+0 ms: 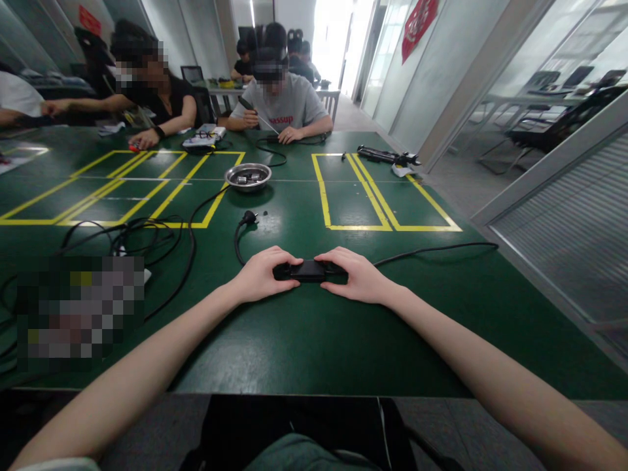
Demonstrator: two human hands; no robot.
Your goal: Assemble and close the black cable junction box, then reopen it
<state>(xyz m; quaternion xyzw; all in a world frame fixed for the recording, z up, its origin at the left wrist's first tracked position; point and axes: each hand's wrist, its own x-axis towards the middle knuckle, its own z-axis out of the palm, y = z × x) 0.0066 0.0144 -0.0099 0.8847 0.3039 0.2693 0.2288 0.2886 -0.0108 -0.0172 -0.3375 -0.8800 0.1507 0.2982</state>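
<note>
A small black oblong device (308, 269) lies on the green table (304, 333) right in front of me. My left hand (260, 273) grips its left end, fingers curled over it. My right hand (356, 275) grips its right end the same way. A black cable (432, 250) runs from under my right hand off to the right. Just beyond the device, a black plug (248, 218) with its cord lies loose on the table.
A metal bowl (248, 176) with small parts stands mid-table among yellow tape rectangles (360, 196). Tangled black cables (132, 239) lie at left. A long black tool (385, 156) rests at far right. Two people sit working across the table, others behind them.
</note>
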